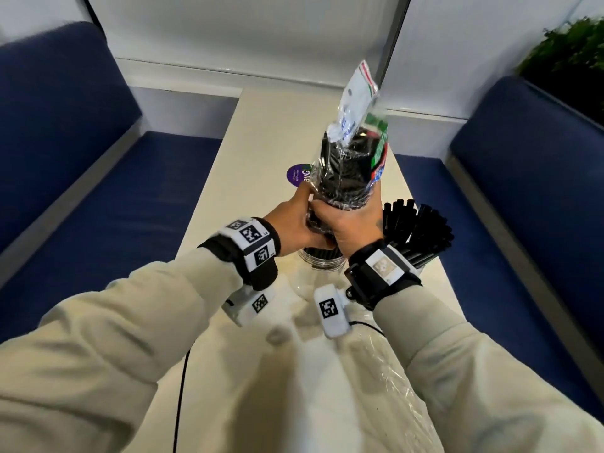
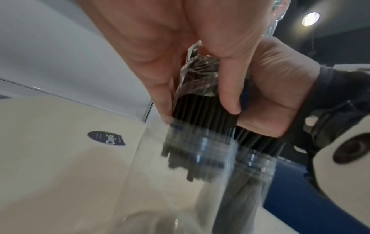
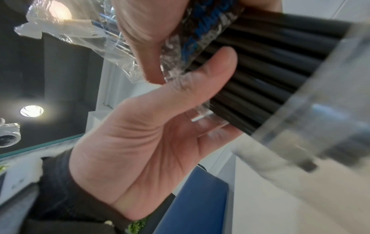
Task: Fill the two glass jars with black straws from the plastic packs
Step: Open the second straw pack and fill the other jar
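Together, left hand (image 1: 295, 223) and right hand (image 1: 346, 223) raised, grip closed round straw pack (image 1: 346, 168), above glass jar (image 1: 322, 259).

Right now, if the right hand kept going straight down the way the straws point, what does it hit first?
Most likely the rim of the glass jar directly beneath: the right hand grips the plastic pack with straws already entering that jar. Depth is unclear, but nothing else shows between them.
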A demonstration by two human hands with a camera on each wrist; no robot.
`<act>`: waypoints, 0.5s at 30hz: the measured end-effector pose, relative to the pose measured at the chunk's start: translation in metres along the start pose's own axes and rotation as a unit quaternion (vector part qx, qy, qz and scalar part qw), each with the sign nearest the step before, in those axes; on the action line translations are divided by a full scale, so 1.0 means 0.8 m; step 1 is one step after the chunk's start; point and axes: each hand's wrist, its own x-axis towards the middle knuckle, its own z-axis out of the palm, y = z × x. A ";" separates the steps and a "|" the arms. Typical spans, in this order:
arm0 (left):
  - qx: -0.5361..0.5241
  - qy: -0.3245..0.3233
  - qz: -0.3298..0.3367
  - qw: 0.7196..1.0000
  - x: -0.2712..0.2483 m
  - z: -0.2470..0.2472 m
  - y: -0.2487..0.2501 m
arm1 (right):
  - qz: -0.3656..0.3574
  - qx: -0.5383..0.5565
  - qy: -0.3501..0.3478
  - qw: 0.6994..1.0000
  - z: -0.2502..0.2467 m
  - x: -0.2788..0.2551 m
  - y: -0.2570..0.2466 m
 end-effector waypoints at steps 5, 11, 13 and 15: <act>-0.012 0.000 -0.001 1.000 -0.007 0.004 -0.009 | 0.034 -0.019 -0.044 0.998 0.004 -0.011 0.023; -0.088 -0.022 0.029 0.995 -0.015 -0.003 -0.012 | 0.068 -0.055 -0.097 0.991 0.003 -0.019 0.030; -0.143 -0.038 0.021 0.989 -0.017 -0.009 -0.010 | 0.071 -0.084 -0.113 0.988 0.000 -0.023 0.032; -0.169 -0.014 0.016 0.985 -0.019 -0.015 -0.002 | 0.072 -0.114 -0.132 0.982 -0.005 -0.028 0.036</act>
